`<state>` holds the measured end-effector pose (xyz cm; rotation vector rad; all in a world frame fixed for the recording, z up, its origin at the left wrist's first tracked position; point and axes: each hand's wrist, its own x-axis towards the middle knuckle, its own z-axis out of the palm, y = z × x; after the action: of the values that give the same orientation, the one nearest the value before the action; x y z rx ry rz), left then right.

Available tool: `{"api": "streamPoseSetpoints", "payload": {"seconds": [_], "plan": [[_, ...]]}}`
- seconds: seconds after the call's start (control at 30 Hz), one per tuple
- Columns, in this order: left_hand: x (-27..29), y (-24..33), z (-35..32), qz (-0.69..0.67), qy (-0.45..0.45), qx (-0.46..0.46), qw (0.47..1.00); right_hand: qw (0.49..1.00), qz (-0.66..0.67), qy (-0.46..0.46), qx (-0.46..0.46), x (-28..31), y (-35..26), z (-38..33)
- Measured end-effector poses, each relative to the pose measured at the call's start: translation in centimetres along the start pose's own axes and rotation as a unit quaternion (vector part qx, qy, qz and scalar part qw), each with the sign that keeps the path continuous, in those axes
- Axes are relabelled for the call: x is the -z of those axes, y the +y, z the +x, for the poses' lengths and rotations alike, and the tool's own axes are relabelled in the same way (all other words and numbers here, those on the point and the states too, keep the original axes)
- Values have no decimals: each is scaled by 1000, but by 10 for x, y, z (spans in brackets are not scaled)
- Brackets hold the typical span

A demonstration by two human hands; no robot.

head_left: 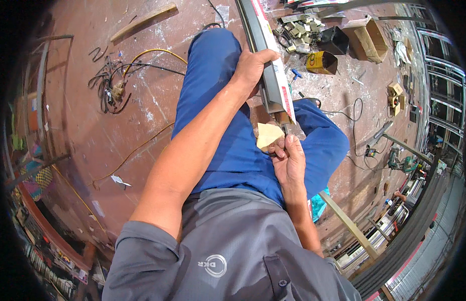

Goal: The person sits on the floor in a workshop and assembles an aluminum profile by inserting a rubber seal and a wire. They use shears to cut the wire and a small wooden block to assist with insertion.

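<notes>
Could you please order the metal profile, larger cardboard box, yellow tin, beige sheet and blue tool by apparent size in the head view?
Metal profile
Larger cardboard box
Yellow tin and beige sheet: alike, unranked
Blue tool

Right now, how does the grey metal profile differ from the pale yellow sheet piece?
Shape: the grey metal profile is long and narrow, running out at the top edge; the pale yellow sheet piece is small and angular.
Colour: the profile is dark grey with a white-and-red strip; the sheet piece looks plain.
Hold: the left hand grips the profile; the right hand holds the sheet piece.
Shared: both are in hand.
</notes>
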<state>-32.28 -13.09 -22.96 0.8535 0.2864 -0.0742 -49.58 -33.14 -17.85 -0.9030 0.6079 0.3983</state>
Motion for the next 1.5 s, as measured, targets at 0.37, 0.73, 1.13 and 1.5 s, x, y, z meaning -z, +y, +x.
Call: {"api": "streamPoseSetpoints", "payload": {"seconds": [0.37,0.73,1.13,1.5], "plan": [[-16,59,-24,-190,-216,55,956,855,-430,1,291,-11,-14,-2],[30,87,3,-32,0,-52,998,880,-370,30,296,-4,-5,-5],[29,89,6,-55,-14,-64,996,862,-405,46,301,-4,-16,11],[-28,111,10,-29,-59,-147,987,455,-802,-53,383,-33,-79,15]]}}
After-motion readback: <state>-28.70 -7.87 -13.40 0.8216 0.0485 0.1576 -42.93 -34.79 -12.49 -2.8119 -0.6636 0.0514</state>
